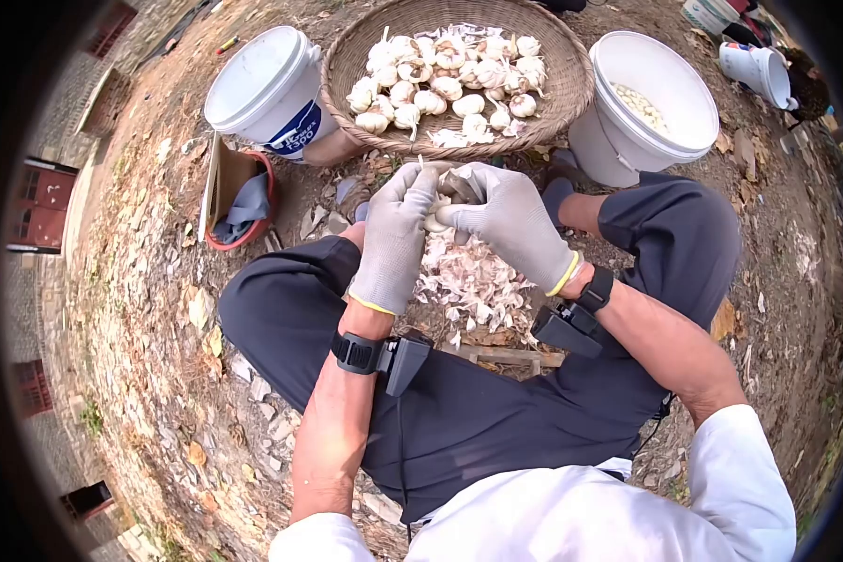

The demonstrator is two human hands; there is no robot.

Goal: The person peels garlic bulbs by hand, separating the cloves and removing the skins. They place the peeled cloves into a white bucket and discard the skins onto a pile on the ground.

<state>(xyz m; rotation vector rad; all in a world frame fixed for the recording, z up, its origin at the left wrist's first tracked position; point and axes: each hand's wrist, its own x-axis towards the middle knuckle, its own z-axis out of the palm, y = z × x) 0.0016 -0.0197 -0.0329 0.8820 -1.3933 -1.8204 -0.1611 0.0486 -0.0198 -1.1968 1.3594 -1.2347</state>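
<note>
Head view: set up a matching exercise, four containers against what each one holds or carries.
1. round woven basket
2. white plastic bucket with blue label
3. plain white plastic bucket
4. round red bowl

A. grey cloth
B. peeled garlic cloves
C. whole garlic bulbs
D. white lid on top

Pairs: 1-C, 2-D, 3-B, 4-A

— Anything out there that can be read?
— One thing only. The lidded bucket [262,89], up past my left hand [393,234], has a blue label [295,129] on its wall.
— What does it say?
— White print, set at a tilt. The lower line reads "T300", as far as I can make out. The line above ends in something like "ex"; its first letters are too small to tell.
— Any other writing?
— None I can read.
</note>
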